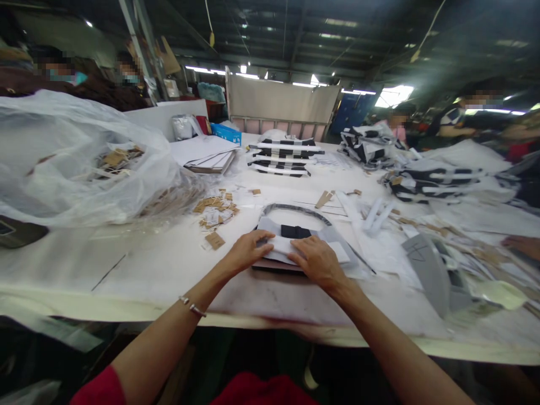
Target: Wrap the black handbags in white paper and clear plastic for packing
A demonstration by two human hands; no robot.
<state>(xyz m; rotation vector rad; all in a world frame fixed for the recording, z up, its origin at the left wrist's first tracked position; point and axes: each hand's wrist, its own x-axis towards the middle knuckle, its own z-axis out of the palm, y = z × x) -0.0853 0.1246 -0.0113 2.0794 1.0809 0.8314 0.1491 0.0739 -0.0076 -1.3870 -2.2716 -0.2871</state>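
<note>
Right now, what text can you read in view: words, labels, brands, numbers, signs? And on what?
"A": apparently, a tilted dark mark on the grey object at right; not certain.
Blue box: pale marks, too blurred to read.
Single brown tag: faint marks, too small to read.
Tag pile: nothing legible.
Grey item with black patch: no lettering I can make out.

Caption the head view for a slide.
Left hand and right hand on a white strip lying across a grey item with a looped handle, near loose tan tags.
</note>
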